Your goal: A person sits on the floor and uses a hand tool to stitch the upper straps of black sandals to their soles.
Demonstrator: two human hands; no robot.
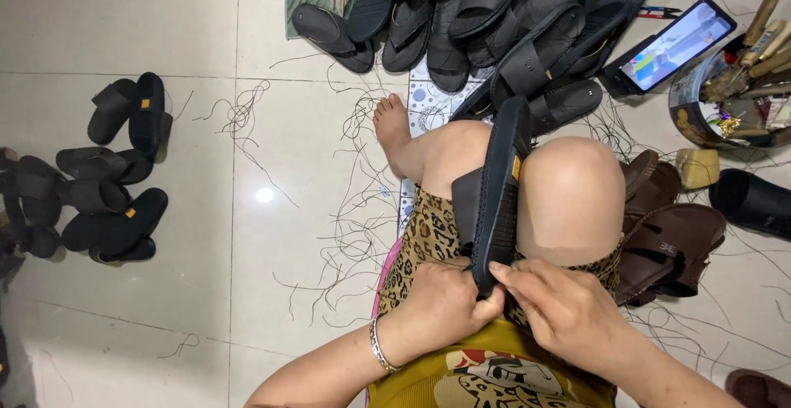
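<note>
Black matt rubber slide sandal [494, 189] clamped between the knees; glossy white tiled floor [165, 29] left of it; shiny metal bangle [380, 346]; brown leather-look sandals [667, 247] right of it.

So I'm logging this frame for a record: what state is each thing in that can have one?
black sandal: on edge, clamped between the knees
left hand: closed on the sandal's near end
right hand: pinching the sandal's near end
phone: screen lit, propped tilted
brown sandals: stacked on the floor by the right knee
black sandal pile: heaped ahead of the knees
thread scraps: scattered loose on the tiles
</note>
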